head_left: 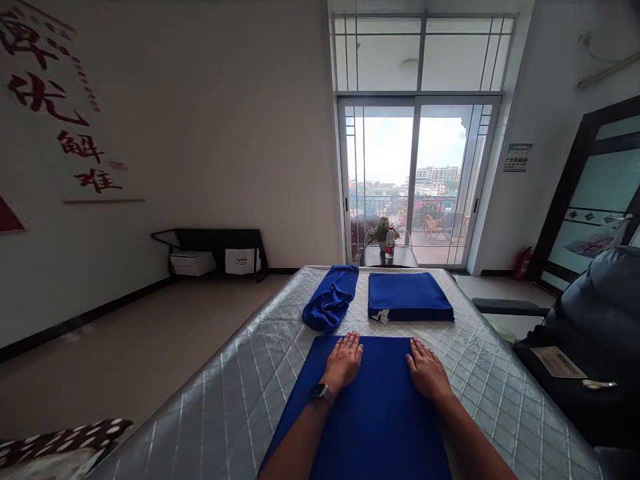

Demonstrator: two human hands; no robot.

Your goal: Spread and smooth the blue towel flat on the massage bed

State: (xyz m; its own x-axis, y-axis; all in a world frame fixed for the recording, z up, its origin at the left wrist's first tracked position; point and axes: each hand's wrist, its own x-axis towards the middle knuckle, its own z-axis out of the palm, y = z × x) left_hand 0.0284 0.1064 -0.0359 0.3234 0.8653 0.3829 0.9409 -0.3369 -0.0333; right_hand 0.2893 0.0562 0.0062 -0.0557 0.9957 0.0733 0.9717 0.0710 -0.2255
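Observation:
A smooth blue cloth (383, 420) lies flat on the quilted silver cover in front of me. My left hand (344, 360) rests palm down near its far edge, fingers stretched out, with a watch on the wrist. Toward the far right corner of the same cloth, my right hand (426, 367) lies flat with its fingers extended. Beyond my left hand is a crumpled blue cloth (330, 300). A neat stack of folded blue cloths (410, 293), with white tags at its front left corner, sits beyond my right hand.
The silver quilted cover (220, 387) spreads over the whole table. On the right stands a black chair (595, 333) with a card on its seat. A small table with a water bottle (390, 243) and a plant (383, 231) is by the glass door. A low black rack (220, 243) stands against the wall.

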